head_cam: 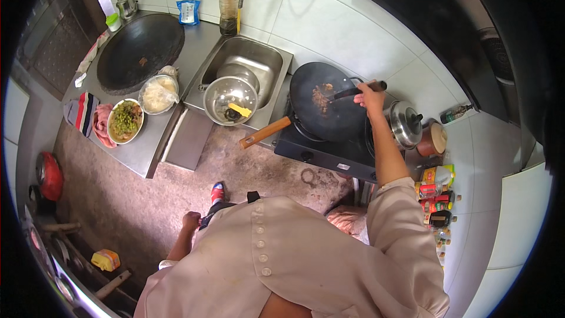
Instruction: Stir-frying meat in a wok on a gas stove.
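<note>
A spatula with a dark handle (346, 93) is gripped in my right hand (370, 97), its head down in a black wok (329, 121). Small pieces of browned food (319, 100) lie beside the spatula's head. The wok sits on the left burner of a gas stove (326, 158), and its wooden handle (266, 132) points left towards me. Low by my side hangs my left hand (191, 221), away from the counter; its fingers look curled, but whether they hold anything cannot be told.
Left of the stove, a steel bowl (212, 112) rests over the sink's (282, 59) edge. Farther left are a bowl of chopped green vegetables (126, 121), a bag-covered bowl (159, 93) and a large dark pan (141, 53). A lidded steel pot (404, 124) and bottles (437, 203) stand at right.
</note>
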A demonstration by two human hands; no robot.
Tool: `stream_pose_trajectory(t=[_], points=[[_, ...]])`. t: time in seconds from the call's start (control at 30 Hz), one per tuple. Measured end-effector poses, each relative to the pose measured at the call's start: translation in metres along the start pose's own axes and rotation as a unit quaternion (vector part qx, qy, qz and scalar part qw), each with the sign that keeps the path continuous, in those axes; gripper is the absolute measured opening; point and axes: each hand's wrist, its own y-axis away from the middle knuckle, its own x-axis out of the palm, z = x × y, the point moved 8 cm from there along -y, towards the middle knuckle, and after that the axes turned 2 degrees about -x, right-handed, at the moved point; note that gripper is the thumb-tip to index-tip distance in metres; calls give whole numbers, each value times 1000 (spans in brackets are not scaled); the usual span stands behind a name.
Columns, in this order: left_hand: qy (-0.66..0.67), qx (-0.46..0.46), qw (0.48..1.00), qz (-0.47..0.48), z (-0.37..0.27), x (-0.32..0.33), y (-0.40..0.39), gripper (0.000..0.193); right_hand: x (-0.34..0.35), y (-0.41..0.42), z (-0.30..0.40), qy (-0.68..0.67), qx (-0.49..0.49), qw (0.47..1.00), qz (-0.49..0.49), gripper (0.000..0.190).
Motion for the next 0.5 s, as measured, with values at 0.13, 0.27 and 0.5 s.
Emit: stream_pose_trajectory(t=[0.13, 0.27, 0.5], points=[[64, -5, 995, -80, 15, 13, 11, 12, 15, 44, -19, 3, -65, 996, 58, 13], [367, -209, 907, 14, 34, 33, 16, 7, 17, 105, -59, -18, -156, 984, 81, 14], [228, -137, 963, -42, 42, 53, 5, 18, 11, 126, -90, 25, -213, 975, 58, 15]])
